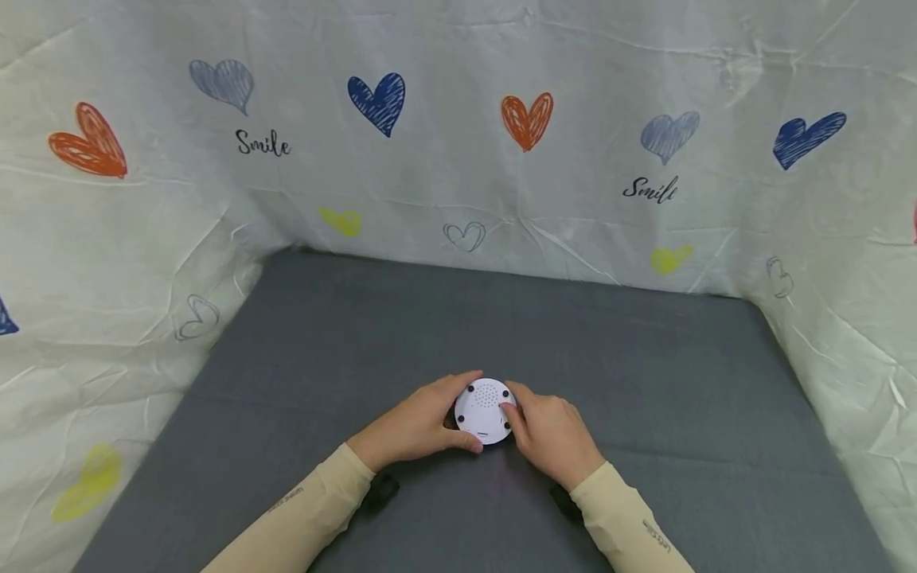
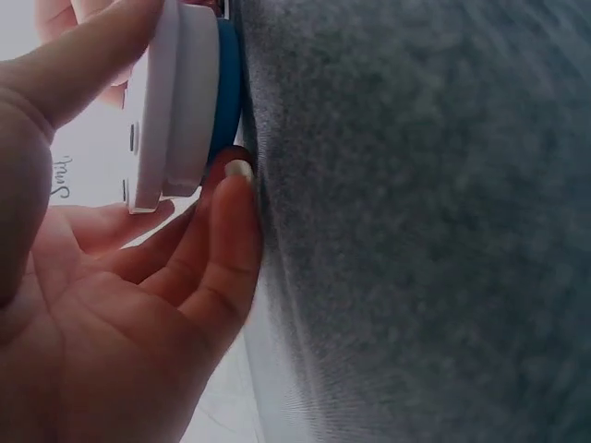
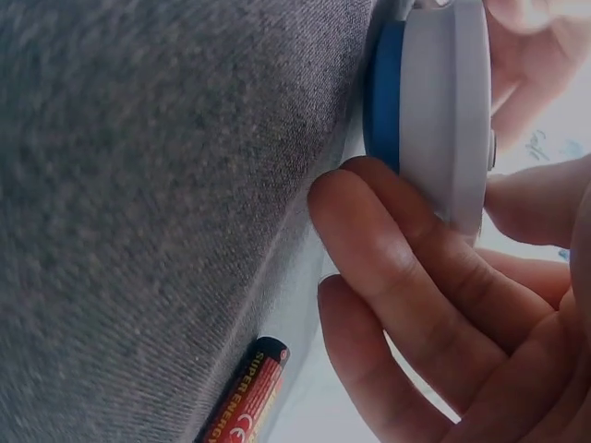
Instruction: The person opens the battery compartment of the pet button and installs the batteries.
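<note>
Two cream sleeves (image 1: 308, 509) are coming in from the near edge, forearms angling inward so both hands are meeting at one object. Left hand (image 1: 423, 422) is gripping the left side of a round white-and-blue electronic device (image 1: 485, 411), thumb bracing the near rim, index finger reaching round to the far rim; spread is only about as wide as the disc, seemingly for steadying it. Right hand (image 1: 555, 434) is pinching the right edge, its thumb (image 1: 514, 420) resting on the white face near the rim, fingers curling under the side; probably bearing down there while the other hand is keeping the disc from turning. Exact pressure: cannot tell. Device is sitting centrally between the hands, low over the table, blue part (image 2: 228, 88) facing down at the cloth, white side with speaker holes and dark feet facing up, likely so that side is staying reachable. A red-and-black cylindrical battery (image 3: 245, 399) is lying near the right fingers, untouched; it is not showing clearly from above. Grey tabletop (image 1: 645, 358) is stretching beyond, and a white sheet (image 1: 430, 48) printed with hearts and "Smile" is hanging behind.
</note>
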Demonstrator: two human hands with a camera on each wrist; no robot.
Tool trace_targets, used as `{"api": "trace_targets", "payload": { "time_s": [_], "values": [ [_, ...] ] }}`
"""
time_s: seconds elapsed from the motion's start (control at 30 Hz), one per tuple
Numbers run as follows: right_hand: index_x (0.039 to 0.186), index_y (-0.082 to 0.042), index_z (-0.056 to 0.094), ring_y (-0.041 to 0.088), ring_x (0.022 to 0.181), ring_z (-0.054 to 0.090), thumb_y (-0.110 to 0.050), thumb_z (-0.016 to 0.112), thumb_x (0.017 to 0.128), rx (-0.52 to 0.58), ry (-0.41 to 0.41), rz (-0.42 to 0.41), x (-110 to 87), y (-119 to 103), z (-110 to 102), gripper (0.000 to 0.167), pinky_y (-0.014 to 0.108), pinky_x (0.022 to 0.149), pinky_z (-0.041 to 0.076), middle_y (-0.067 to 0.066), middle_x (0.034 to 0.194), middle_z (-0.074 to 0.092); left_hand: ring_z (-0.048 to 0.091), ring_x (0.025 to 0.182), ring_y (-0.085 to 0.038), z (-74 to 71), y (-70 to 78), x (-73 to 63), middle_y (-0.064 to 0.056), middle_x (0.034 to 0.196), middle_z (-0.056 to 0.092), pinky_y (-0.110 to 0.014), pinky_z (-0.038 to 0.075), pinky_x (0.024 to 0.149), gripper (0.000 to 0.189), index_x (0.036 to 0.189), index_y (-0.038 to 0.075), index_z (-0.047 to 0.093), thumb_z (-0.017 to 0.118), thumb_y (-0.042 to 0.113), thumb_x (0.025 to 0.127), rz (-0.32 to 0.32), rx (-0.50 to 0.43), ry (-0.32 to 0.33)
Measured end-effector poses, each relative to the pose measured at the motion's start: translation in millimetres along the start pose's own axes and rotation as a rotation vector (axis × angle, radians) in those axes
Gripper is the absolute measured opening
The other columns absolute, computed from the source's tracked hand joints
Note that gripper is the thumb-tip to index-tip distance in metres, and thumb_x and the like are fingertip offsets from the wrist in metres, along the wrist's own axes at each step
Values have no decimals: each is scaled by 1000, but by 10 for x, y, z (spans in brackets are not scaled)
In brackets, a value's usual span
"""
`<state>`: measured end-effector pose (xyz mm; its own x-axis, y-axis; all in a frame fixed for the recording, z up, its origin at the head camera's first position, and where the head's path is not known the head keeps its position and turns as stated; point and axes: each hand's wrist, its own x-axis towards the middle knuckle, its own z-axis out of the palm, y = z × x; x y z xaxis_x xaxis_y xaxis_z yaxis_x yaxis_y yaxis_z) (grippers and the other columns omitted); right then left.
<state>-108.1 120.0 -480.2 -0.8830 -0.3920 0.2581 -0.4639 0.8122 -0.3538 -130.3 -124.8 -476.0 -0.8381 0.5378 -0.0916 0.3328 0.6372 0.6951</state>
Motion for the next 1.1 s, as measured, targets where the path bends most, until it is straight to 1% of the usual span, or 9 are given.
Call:
{"api": "trace_targets", "payload": {
  "time_s": [0.13, 0.27, 0.33, 0.4, 0.5, 0.63, 0.73, 0.93, 1.1],
  "values": [
    [139, -5, 71, -1, 48, 38, -28, 69, 108, 3, -40, 21, 26, -5, -12, 39, 23, 52, 36, -14, 60, 51, 54, 147, -26, -18, -21, -20, -10, 163, 52, -51, 46, 119, 107, 170, 17, 36, 92, 48, 85, -9, -9, -10],
    [139, -4, 71, -1, 52, 43, -29, 72, 105, -10, -63, 8, 60, 16, -59, 42, 23, 53, 40, -12, 66, 59, 65, 114, -16, 8, -33, -25, -2, 141, 64, -37, 55, 97, 103, 168, 20, 40, 91, 52, 85, -24, 10, 16],
    [139, -5, 71, 1, 57, 52, -29, 75, 103, -20, -35, -11, 96, 16, -111, 43, 25, 56, 45, -8, 74, 67, 60, 96, -11, 8, -41, -24, 3, 124, 65, -31, 52, 84, 100, 167, 21, 43, 90, 54, 86, -26, 23, 35],
    [138, -7, 72, 6, 69, 64, -29, 79, 101, -26, 9, -30, 126, 14, -170, 44, 28, 63, 53, -4, 88, 75, 57, 88, -9, 4, -43, -19, 5, 113, 63, -27, 49, 78, 97, 165, 20, 46, 89, 56, 86, -17, 36, 50],
    [139, -12, 72, 17, 103, 75, -31, 84, 97, -24, 44, -79, 146, -5, -240, 48, 38, 86, 62, 2, 118, 79, 56, 87, -7, -7, -36, -7, 5, 111, 63, -26, 49, 77, 97, 164, 17, 47, 89, 57, 86, -3, 33, 60],
    [138, -14, 74, 25, 136, 66, -34, 87, 94, 1, -16, -180, 149, -43, -223, 51, 45, 109, 57, 7, 147, 70, 57, 90, -8, -22, -22, 3, 5, 116, 64, -27, 50, 79, 98, 164, 17, 47, 89, 57, 86, 2, 36, 66],
    [136, -13, 75, 27, 141, 63, -34, 87, 94, 22, -59, -220, 144, -66, -178, 49, 45, 112, 54, 9, 152, 67, 57, 93, -10, -28, -17, 1, 4, 122, 64, -29, 49, 81, 98, 164, 19, 46, 89, 57, 85, 0, 41, 68],
    [132, -12, 78, 28, 139, 65, -31, 88, 93, 20, -59, -225, 133, -52, -157, 44, 44, 111, 55, 9, 149, 69, 58, 97, -11, -28, -6, 19, 1, 133, 66, -32, 50, 85, 99, 165, 19, 45, 89, 59, 85, 15, 36, 68],
    [130, -12, 79, 28, 139, 66, -30, 86, 95, 16, -74, -225, 124, -59, -156, 40, 44, 110, 56, 8, 149, 69, 58, 95, -12, -20, 3, 0, 1, 127, 65, -30, 50, 83, 100, 166, 18, 44, 91, 55, 85, 15, 34, 62]
  ]
}}
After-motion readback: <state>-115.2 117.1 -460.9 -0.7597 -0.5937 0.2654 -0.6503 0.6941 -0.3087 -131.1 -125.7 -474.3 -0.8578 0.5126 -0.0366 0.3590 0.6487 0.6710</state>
